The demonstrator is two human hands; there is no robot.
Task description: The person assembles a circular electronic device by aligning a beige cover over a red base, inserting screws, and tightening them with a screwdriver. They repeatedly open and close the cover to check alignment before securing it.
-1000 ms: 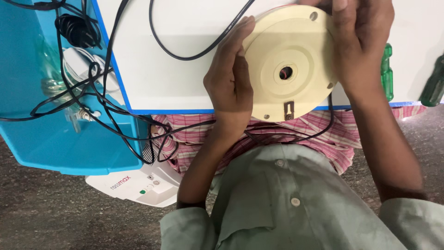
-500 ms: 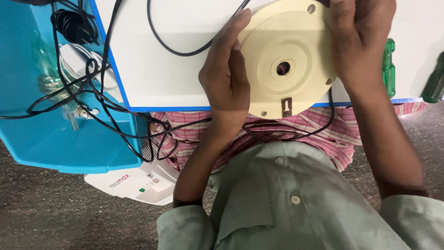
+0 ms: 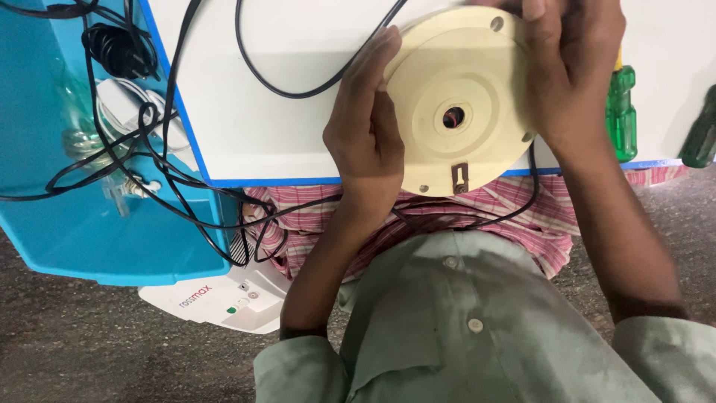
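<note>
Floor (image 3: pixel 89 351): rough, grey-brown, speckled surface, visible at lower left and far right. Tabletop (image 3: pixel 276 119): flat white board with a blue edge strip along its near side. Blue plastic bin (image 3: pixel 82 231) stands just beside the tabletop's left end, open, resting on the floor. Lighting is even and diffuse, with soft shadows. No walls or windows are visible from this view.

Blue tray (image 3: pixel 89 239), black cables (image 3: pixel 171 149), green screwdriver (image 3: pixel 620 112), white board (image 3: pixel 261 89).

We see an informal repair workshop.
Screwdrivers (image 3: pixel 620 112), tangled cables (image 3: pixel 160 160) and a white bench (image 3: pixel 253 127) over bare floor (image 3: pixel 89 351).
</note>
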